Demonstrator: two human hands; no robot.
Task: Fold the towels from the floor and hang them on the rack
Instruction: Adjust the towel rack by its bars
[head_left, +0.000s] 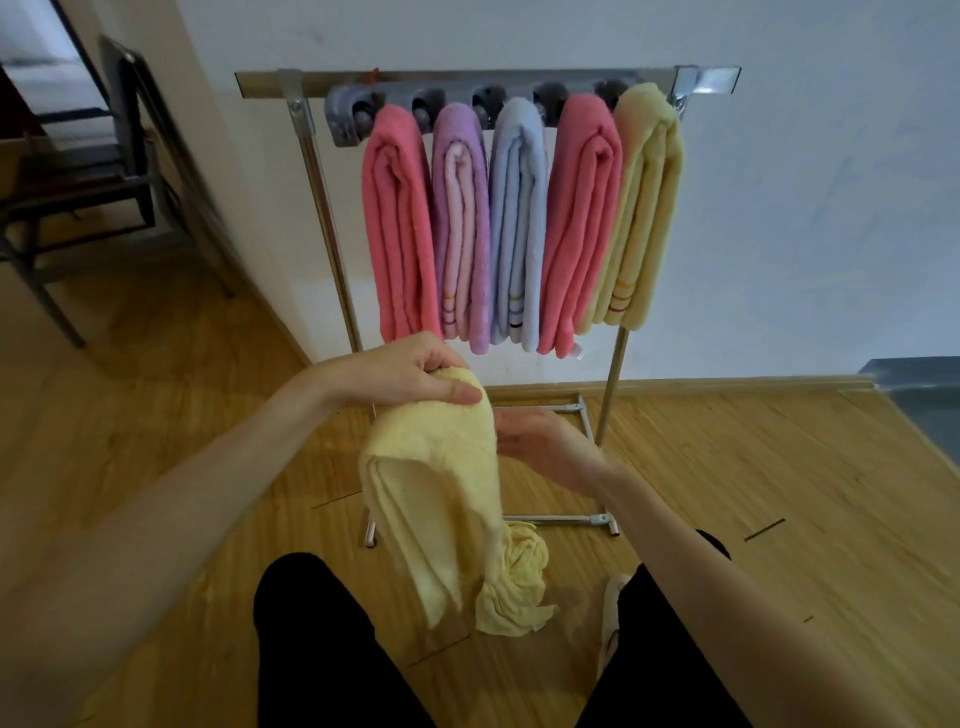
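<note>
- The left hand (410, 371) pinches the top of a pale yellow towel (441, 483), thumb across the front and fingers curled behind the fold, holding it up in front of the rack (488, 83), below the hanging row.
- The right hand (540, 441) lies just beside the towel's right edge with fingers straight and relaxed, palm turned toward the cloth; whether the fingertips touch it I cannot tell.
- The held towel hangs doubled over, and its lower end trails to the wooden floor (753, 467) in a crumpled bunch in front of the rack's base bar.
- Five folded towels hang on the rack side by side, from its left end: a pink towel (397, 223), a purple towel (462, 228), a light blue towel (519, 223), a second pink towel (582, 218) and a yellow towel (644, 208) (the last one pressed against the right post).
- The rack stands against a white wall (805, 208); a dark chair (119, 156) sits well to its left.
- The person's legs in black trousers (311, 639) are nearest the camera, in front of the rack.
</note>
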